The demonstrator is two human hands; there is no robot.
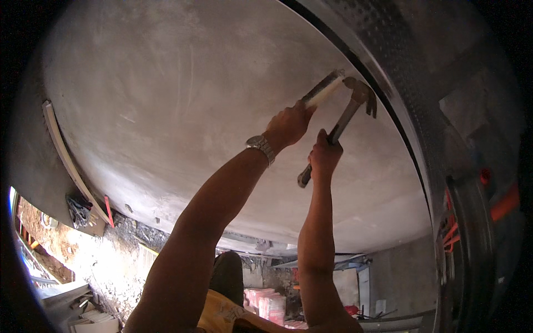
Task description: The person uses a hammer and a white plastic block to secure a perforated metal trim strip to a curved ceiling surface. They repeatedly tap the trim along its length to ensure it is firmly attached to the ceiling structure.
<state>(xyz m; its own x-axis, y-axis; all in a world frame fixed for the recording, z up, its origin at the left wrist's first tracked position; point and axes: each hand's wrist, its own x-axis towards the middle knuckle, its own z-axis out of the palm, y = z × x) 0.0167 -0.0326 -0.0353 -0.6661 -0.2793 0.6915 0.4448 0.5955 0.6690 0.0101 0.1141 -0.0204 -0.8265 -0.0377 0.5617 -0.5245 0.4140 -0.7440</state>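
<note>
My left hand [288, 125], with a metal-banded watch [260, 145] on its wrist, is closed round a short straight bar [323, 89]. The bar is dark along one side and pale along the other; its exact kind I cannot make out. Its far end meets the grey plastered surface [166, 105]. My right hand [325, 157] grips a claw hammer [347, 114] by its dark handle. The hammer's striking face is close beside the bar's far end, and the claw points right. Whether face and bar touch, I cannot tell.
A dark metal edge [383, 83] curves along the right of the plaster. On the left runs a pale strip [69, 155], with a red piece [109, 211] near its lower end. Below are stacked pinkish packs [269, 305], rubble [116, 261] and orange parts [504, 202] at right.
</note>
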